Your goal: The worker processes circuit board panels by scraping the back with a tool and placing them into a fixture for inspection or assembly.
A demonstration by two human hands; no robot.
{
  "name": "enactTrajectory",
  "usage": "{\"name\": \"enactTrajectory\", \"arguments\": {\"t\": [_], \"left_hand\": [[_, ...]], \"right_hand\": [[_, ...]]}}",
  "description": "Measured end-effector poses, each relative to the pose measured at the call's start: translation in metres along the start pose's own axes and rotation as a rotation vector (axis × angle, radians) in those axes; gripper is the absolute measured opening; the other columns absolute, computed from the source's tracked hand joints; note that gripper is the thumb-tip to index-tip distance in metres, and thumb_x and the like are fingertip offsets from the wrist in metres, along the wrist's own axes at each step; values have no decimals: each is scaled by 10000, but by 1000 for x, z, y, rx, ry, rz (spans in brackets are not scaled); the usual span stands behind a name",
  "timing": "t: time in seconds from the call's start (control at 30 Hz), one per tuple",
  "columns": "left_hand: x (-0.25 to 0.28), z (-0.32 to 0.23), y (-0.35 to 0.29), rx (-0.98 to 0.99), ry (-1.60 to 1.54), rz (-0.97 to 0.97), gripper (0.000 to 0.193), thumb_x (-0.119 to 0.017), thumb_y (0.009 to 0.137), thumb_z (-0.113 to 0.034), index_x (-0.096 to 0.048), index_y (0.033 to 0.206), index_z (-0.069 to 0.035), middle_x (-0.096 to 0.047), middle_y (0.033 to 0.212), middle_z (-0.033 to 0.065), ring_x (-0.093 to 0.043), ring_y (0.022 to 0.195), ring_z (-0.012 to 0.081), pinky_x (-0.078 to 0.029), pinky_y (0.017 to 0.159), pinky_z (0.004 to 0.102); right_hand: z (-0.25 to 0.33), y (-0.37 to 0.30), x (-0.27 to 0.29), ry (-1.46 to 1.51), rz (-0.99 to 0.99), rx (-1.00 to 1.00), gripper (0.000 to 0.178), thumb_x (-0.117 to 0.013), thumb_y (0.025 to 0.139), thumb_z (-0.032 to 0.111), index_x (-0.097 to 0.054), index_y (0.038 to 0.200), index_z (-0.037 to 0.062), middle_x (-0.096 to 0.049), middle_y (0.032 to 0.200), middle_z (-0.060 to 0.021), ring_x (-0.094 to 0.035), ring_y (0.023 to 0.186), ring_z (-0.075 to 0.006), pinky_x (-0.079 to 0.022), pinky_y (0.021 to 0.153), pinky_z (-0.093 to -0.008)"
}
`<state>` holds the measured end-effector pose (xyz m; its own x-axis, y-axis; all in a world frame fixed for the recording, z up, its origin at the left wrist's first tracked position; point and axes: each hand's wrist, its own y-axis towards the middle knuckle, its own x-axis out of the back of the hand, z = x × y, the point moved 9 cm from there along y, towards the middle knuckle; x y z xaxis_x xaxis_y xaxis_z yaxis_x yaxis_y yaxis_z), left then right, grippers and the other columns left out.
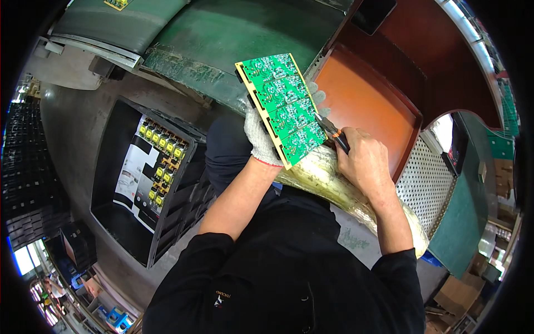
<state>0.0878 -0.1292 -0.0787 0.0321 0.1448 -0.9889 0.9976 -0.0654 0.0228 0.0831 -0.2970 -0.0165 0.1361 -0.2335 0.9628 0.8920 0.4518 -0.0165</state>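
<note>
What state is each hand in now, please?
Left hand, gloved: holding the green, yellow-edged rectangular circuit board.
Right hand, bare: closed around metal pliers with black-and-orange handles.

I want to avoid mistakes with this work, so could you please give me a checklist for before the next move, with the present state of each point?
1. Left hand supports the green circuit board panel: ok, its fingertips show past the right edge.
2. Right hand holds the pliers by the handles: ok.
3. Left fingertips well away from the pliers' tips: not ok, they look close.
4. Both hands gloved: not ok, only the left wears a glove.
5. Pliers' tips touching the panel: cannot tell.
6. Panel's far side undamaged: cannot tell, it faces away.
</note>
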Motion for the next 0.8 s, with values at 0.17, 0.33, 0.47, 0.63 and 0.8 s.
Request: {"name": "enactTrajectory", "arguments": {"t": [0.17,0.33,0.47,0.63,0.8], "left_hand": [[0,0,0,-13,19,-13,969,-374,1043,-820,-380,1717,-124,-489,1673,239,-484,1518,501,-407,1242,690],[-4,1,-3,9,-23,45,955,-386,1048,-805,-382,1715,-122,-482,1677,240,-482,1522,489,-433,1220,695],[-6,1,-2,9,-24,53,934,-409,1051,-786,-395,1707,-120,-489,1669,242,-493,1513,478,-464,1198,688],[0,3,-2,43,-71,50,905,-440,1058,-752,-410,1695,-110,-507,1651,248,-518,1492,472,-485,1191,664],[-9,1,-3,17,-7,26,888,-445,1070,-730,-423,1681,-86,-529,1628,255,-541,1469,472,-481,1203,643]], "right_hand": [[-2,3,2,3,-7,-31,152,-712,912,127,-718,980,-8,-752,926,-237,-749,873,-437,-609,802,-532],[8,3,8,23,-112,27,142,-710,908,125,-720,956,-8,-749,896,-241,-744,852,-443,-605,796,-535],[4,6,2,39,-69,46,148,-713,919,135,-718,952,-9,-748,899,-248,-742,866,-447,-601,798,-540],[4,16,10,123,-127,-41,158,-706,935,144,-715,960,-12,-745,907,-257,-743,890,-448,-598,816,-550],[11,25,10,117,-173,3,173,-692,945,158,-711,956,-14,-744,919,-268,-741,903,-462,-593,821,-561]]}}
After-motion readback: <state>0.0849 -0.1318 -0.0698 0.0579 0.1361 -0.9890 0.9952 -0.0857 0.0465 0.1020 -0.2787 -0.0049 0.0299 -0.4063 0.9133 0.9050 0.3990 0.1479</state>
